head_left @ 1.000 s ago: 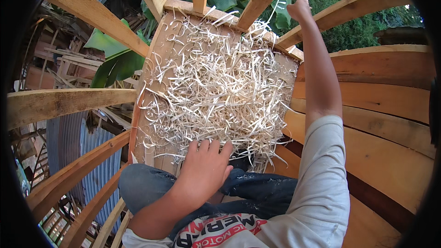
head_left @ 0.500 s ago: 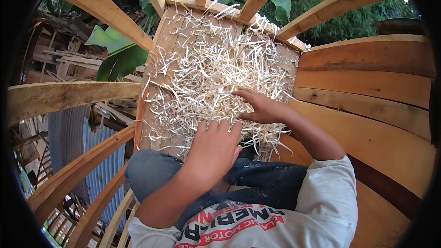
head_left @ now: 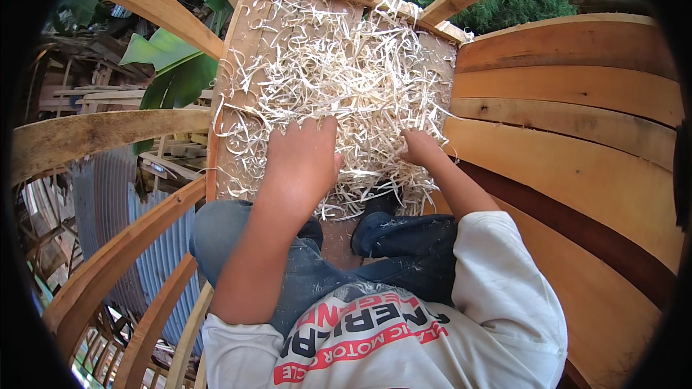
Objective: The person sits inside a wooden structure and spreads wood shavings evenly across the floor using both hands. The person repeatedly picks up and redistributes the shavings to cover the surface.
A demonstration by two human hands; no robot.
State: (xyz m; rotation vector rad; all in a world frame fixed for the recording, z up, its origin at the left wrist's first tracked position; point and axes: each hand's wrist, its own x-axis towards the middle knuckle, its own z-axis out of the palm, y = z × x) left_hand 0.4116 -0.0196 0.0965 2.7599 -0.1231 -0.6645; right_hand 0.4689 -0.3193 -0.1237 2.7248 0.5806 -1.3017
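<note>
A thick heap of pale, curly wood shavings (head_left: pixel 360 79) covers most of a wooden platform (head_left: pixel 241 25) in front of me. My left hand (head_left: pixel 303 162) lies palm down at the heap's near left side, its fingers stretched forward and slightly apart over the shavings. At the near right side, my right hand (head_left: pixel 422 148) is bent inward with its fingers curled into the shavings; the fingertips are partly hidden among the strands.
Wooden slats (head_left: pixel 108 137) rise along the left and far sides. A wall of curved planks (head_left: pixel 569 151) stands on the right. My bent legs (head_left: pixel 324 259) and a dark shoe (head_left: pixel 380 198) are close to the heap. Corrugated metal sheets (head_left: pixel 162 259) lie beyond the left slats.
My left hand has moved forward and left onto the shavings. The right hand has shifted right, and its spread fingers have curled in. My view has tilted slightly downward.
</note>
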